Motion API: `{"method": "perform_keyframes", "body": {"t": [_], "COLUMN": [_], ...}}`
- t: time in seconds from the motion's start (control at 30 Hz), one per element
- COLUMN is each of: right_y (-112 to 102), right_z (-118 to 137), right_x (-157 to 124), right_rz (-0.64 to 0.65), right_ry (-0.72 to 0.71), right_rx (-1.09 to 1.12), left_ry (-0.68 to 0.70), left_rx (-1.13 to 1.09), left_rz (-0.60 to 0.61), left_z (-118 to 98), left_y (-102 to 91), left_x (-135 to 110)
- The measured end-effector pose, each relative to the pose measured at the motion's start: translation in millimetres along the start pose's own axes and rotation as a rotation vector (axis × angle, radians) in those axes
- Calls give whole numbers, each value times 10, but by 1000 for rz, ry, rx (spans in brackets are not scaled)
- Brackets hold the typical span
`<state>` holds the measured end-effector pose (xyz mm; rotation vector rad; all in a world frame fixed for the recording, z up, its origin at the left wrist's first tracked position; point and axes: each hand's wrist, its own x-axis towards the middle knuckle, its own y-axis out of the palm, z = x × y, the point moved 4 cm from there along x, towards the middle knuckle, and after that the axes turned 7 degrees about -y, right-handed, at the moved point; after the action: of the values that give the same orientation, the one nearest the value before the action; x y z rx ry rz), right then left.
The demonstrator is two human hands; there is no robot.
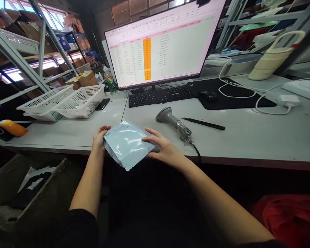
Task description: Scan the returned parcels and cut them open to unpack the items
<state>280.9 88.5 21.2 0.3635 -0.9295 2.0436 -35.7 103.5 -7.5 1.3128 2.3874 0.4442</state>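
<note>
A pale blue glossy pouch with small dark print along its upper left is held tilted over the desk's front edge. My left hand grips its left side, the fingers partly hidden behind it. On the right side, my right hand has its thumb underneath and its fingers on top, closed on the pouch. Just beyond the right hand lies a grey handheld barcode scanner, clear tape wrapped round its handle. A slim black craft knife rests right of the scanner.
A monitor showing a spreadsheet stands behind a black keyboard. The mouse sits on a black mat. White plastic baskets, a phone and a bottle are at left. Below them stands a bin holding packages.
</note>
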Motion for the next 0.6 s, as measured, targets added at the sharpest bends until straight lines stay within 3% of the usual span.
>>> {"method": "perform_keyframes", "body": {"t": [0.13, 0.27, 0.43, 0.6], "right_y": [4, -6, 103, 152], "right_z": [86, 150, 281, 451], "right_x": [268, 536, 749, 791], "right_rz": [-189, -345, -385, -383], "right_ry": [-81, 11, 86, 86], "right_rx": [68, 202, 387, 497], "left_ry": [-38, -8, 89, 38], "left_rx": [-57, -113, -104, -72], "left_rz": [154, 318, 367, 394], "left_z": [-39, 9, 62, 68], "left_y": [61, 79, 36, 35], "left_x": [-172, -265, -229, -217]}}
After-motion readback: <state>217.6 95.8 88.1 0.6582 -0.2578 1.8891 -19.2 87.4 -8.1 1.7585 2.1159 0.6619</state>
